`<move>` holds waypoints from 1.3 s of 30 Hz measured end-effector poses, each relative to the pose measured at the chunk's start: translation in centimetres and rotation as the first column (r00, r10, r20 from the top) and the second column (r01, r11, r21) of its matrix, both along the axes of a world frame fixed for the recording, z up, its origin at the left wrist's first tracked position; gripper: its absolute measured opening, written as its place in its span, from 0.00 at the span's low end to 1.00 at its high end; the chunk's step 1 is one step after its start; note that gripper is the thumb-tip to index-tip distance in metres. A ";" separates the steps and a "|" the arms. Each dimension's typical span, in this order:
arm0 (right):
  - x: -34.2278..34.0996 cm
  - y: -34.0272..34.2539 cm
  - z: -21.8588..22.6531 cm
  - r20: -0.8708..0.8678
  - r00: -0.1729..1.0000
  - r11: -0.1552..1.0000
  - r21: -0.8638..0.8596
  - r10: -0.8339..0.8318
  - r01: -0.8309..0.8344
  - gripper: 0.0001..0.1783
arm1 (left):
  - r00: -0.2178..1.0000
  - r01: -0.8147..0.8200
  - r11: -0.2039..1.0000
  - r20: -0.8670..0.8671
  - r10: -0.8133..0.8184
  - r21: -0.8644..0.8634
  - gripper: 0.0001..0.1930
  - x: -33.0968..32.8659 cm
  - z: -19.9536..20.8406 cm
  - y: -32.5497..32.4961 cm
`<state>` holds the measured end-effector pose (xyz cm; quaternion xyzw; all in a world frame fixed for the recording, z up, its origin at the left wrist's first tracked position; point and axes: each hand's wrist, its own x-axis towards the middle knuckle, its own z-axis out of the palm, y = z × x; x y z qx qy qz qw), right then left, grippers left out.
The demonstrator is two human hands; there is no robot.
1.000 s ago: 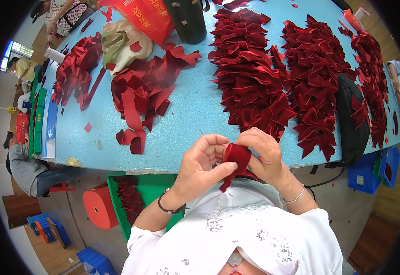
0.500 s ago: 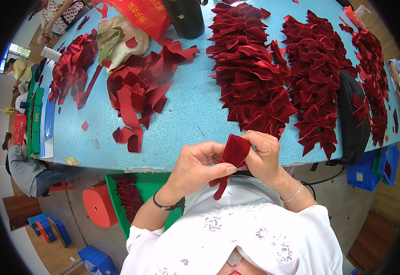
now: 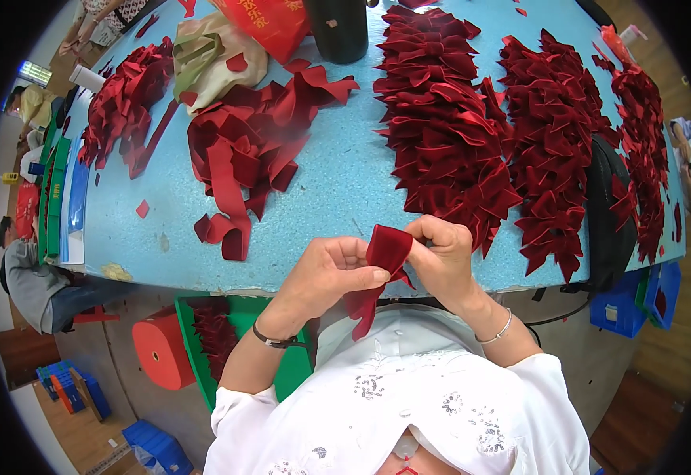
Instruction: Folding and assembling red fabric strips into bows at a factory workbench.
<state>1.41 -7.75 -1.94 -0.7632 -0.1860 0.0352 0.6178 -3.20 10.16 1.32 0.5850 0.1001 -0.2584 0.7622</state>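
Between my two hands, just off the near edge of the table, is a dark red velvet ribbon [image 3: 388, 248] folded into a loop, its tail hanging below. My left hand [image 3: 330, 275] pinches the ribbon with its thumb across the lower part of the loop. At the loop's right side, my right hand [image 3: 443, 257] has its thumb and fingertips closed on the ribbon. Beyond my hands lies a long row of finished-looking red velvet bows [image 3: 448, 134]. Loose cut red ribbon strips [image 3: 230, 162] lie in a heap to the left.
More bows [image 3: 555, 142] lie at the right around a black bag [image 3: 608, 206]. A dark cup [image 3: 339, 32], a cream cloth bag [image 3: 217, 63] and a red bag [image 3: 262, 24] stand at the back. Below the table are a green tray [image 3: 286, 372] and a red roll [image 3: 163, 350]. Other people are around.
The ribbon loop has shifted slightly left and turned, showing more of its broad face. Its hanging tail is more spread out. Both hands keep their hold.
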 end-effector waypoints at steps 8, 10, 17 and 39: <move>2.6 -0.6 1.7 -0.369 0.847 0.919 0.248 0.383 -0.308 0.05 | 0.997 -0.069 0.996 0.025 0.068 0.062 0.07 -0.5 -1.7 3.2; 2.6 -0.3 2.4 -0.415 0.850 0.899 0.414 0.326 -0.143 0.07 | 0.998 -0.055 0.996 0.042 0.052 0.065 0.08 -0.3 -1.2 3.5; 2.2 1.9 1.8 -0.301 0.895 0.944 0.148 0.328 -0.296 0.05 | 0.999 0.041 0.998 0.033 -0.043 0.057 0.10 0.3 -0.1 3.2; 1.6 4.2 -0.3 0.024 0.988 0.987 0.040 0.152 -0.153 0.06 | 0.985 0.120 0.947 0.082 -0.151 0.299 0.10 0.5 -1.2 4.4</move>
